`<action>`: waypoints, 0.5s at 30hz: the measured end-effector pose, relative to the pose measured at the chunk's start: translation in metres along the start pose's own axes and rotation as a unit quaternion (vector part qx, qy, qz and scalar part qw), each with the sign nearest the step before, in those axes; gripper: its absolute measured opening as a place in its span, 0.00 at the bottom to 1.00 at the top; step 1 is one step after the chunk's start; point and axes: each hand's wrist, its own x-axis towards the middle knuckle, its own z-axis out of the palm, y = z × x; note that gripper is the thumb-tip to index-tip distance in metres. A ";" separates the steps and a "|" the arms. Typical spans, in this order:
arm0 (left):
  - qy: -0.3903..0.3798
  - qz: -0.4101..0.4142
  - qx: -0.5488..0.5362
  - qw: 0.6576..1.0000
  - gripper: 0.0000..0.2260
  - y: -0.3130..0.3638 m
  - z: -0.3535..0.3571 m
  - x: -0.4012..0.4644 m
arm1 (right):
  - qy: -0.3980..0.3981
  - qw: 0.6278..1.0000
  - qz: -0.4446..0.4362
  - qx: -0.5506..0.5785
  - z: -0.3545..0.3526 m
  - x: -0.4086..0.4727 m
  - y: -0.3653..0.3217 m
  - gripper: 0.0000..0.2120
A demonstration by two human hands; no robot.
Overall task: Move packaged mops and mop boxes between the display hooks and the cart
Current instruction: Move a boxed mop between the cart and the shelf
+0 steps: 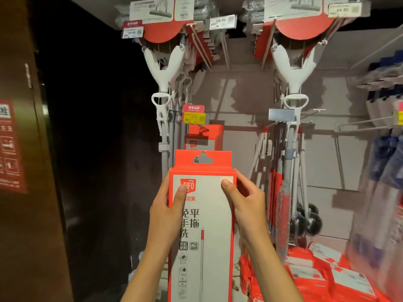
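I hold a tall red and white mop box (207, 225) upright in front of the display, its hang tab with the cut-out at the top. My left hand (165, 212) grips its left edge, thumb on the front face. My right hand (246, 203) grips the right edge, thumb on the front as well. Just behind and above the box, another red mop box (204, 138) hangs on a display hook under a yellow price tag (194, 117). Packaged white-handled mops (162, 68) hang to the left and a second set (294, 68) hangs to the right.
A dark wall panel with a red sign (11, 147) stands at the left. Bare wire hooks (366, 125) stick out at the right, beside blue packaged goods (386, 160). Several red and white packs (316, 273) lie stacked at the lower right. Black-wheeled items (309, 221) hang low.
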 end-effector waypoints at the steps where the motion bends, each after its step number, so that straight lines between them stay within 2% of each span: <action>1: -0.005 0.001 -0.001 1.000 0.25 -0.006 -0.001 0.011 | 0.006 1.000 -0.004 -0.005 0.006 0.008 0.004 0.13; 7: -0.040 0.005 -0.036 0.999 0.27 -0.039 -0.011 0.082 | 0.029 0.999 -0.019 -0.026 0.040 0.054 0.035 0.16; 12: -0.080 0.006 -0.069 0.994 0.28 -0.064 -0.015 0.134 | 0.069 0.997 -0.005 -0.045 0.063 0.086 0.065 0.10; 15: -0.110 -0.001 -0.085 0.990 0.26 -0.079 -0.015 0.158 | 0.087 0.995 -0.004 -0.054 0.071 0.101 0.082 0.10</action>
